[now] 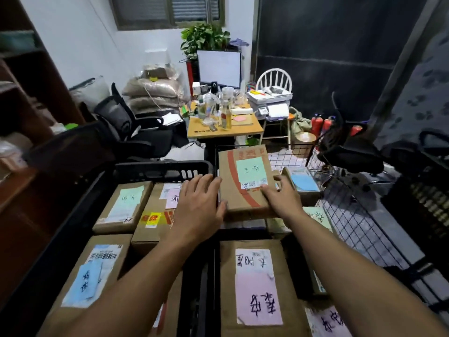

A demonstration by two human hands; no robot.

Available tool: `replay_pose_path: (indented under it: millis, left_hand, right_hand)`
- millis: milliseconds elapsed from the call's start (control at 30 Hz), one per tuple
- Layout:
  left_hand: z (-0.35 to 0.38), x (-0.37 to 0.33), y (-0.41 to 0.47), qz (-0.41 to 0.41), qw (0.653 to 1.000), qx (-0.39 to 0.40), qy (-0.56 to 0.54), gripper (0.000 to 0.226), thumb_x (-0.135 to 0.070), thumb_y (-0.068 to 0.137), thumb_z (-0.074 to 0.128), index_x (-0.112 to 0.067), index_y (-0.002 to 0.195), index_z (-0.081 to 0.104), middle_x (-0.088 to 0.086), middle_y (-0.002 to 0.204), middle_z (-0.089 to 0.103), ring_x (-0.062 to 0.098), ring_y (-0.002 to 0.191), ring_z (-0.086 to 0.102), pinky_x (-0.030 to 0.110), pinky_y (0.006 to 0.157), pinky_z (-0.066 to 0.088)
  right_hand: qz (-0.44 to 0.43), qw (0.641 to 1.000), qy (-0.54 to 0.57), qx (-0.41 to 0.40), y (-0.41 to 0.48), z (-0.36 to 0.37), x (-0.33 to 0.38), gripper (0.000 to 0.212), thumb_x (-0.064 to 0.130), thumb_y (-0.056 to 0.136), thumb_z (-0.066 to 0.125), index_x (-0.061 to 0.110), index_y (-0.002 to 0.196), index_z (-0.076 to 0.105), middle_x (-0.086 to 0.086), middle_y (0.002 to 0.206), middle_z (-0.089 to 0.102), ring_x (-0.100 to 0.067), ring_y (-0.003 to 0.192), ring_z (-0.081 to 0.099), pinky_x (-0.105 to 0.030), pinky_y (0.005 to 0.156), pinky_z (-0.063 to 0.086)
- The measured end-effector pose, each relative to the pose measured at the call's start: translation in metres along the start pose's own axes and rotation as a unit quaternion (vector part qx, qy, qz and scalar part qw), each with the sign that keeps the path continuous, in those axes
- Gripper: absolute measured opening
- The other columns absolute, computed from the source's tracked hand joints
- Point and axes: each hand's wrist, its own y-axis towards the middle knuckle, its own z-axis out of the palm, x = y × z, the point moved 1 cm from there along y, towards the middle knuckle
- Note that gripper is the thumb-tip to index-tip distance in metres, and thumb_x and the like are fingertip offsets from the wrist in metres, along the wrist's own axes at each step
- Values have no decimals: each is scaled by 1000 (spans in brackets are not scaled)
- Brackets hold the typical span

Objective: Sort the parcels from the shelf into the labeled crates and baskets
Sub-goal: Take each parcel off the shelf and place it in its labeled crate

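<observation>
A green-labelled cardboard parcel [230, 171] is held over the left end of the wire basket [352, 215], its long axis pointing away from the person. The left hand [199, 205] presses straight fingers against its left edge, and the right hand [285, 199] clasps its near right corner.

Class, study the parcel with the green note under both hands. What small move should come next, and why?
Probably ease the parcel down flat into the wire basket and let go. It rests over other parcels there, with the left hand flat against its side and the right hand gripping its near corner.
</observation>
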Motion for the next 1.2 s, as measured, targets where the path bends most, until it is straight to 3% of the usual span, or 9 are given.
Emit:
replay_pose_path:
  millis: [200, 333, 433, 500, 600, 700, 800, 1000, 1200]
  left_hand:
    - [6, -4, 5, -30, 999, 2, -28, 60, -46, 97, 48, -24, 151, 33, 0, 156, 33, 20, 144, 22, 44, 122, 18]
    - [5, 6, 8, -61, 997, -23, -36, 59, -44, 96, 51, -22, 149, 38, 0, 153, 38, 20, 143, 26, 43, 120, 23]
    - [3, 13, 8, -72, 996, -30, -50, 57, -42, 96, 52, -23, 148, 40, -1, 153, 38, 20, 143, 26, 43, 120, 24]
    - [1, 14, 7, -68, 996, -29, -52, 57, -42, 96, 52, -23, 148, 40, -1, 152, 38, 19, 143, 26, 43, 119, 24]
    - [-1, 15, 4, -62, 996, -23, -64, 57, -42, 97, 52, -23, 149, 40, -2, 152, 39, 18, 143, 26, 40, 119, 23]
    - [-6, 19, 2, -57, 994, -27, -84, 56, -41, 97, 52, -22, 148, 41, -1, 151, 40, 19, 142, 27, 43, 119, 25]
    - [-16, 22, 2, -43, 993, -37, -100, 56, -40, 97, 52, -22, 149, 40, -1, 149, 42, 19, 140, 29, 44, 117, 27]
    - [-31, 15, -2, 42, 991, -22, -127, 59, -38, 95, 56, -21, 149, 39, 3, 148, 44, 23, 138, 33, 44, 117, 28]
    - [-40, -9, -19, 181, 969, 15, -168, 57, -35, 96, 55, -14, 148, 42, 13, 146, 46, 34, 134, 39, 48, 111, 34]
  right_hand:
    - [34, 999, 32, 6, 25, 21, -13, 45, 42, 100, 57, 23, 139, 49, -8, 132, 63, -22, 102, 55, -33, 83, 43]
    - [35, 997, 67, 34, 28, 26, -15, 54, 42, 95, 66, 22, 142, 49, -3, 135, 63, -24, 115, 60, -44, 101, 50]
    - [30, 995, 79, 47, 30, 24, -14, 59, 35, 93, 72, 19, 144, 48, -2, 130, 63, -18, 107, 58, -35, 95, 48]
    - [28, 997, 63, 40, 29, 23, -13, 61, 33, 93, 72, 17, 146, 46, -3, 127, 61, -18, 105, 54, -29, 88, 41]
    - [26, 999, 26, 28, 27, 25, -10, 61, 35, 93, 71, 17, 146, 46, -9, 138, 60, -28, 119, 56, -28, 86, 37]
    - [17, 999, -43, -3, 21, 26, 3, 64, 40, 93, 69, 17, 147, 44, -14, 142, 55, -35, 124, 53, -34, 88, 40]
    - [-17, 991, -126, -50, 5, 20, 15, 65, 47, 95, 62, 18, 149, 41, -15, 145, 48, -37, 128, 49, -44, 99, 45]
    - [-117, 947, -283, -100, -59, -5, 30, 55, 48, 100, 51, 18, 147, 45, -7, 143, 52, -29, 131, 46, -43, 105, 42]
    - [-67, 924, -325, -192, -171, -34, 20, 57, 47, 102, 50, 23, 152, 39, -4, 150, 46, -27, 138, 40, -44, 109, 39]
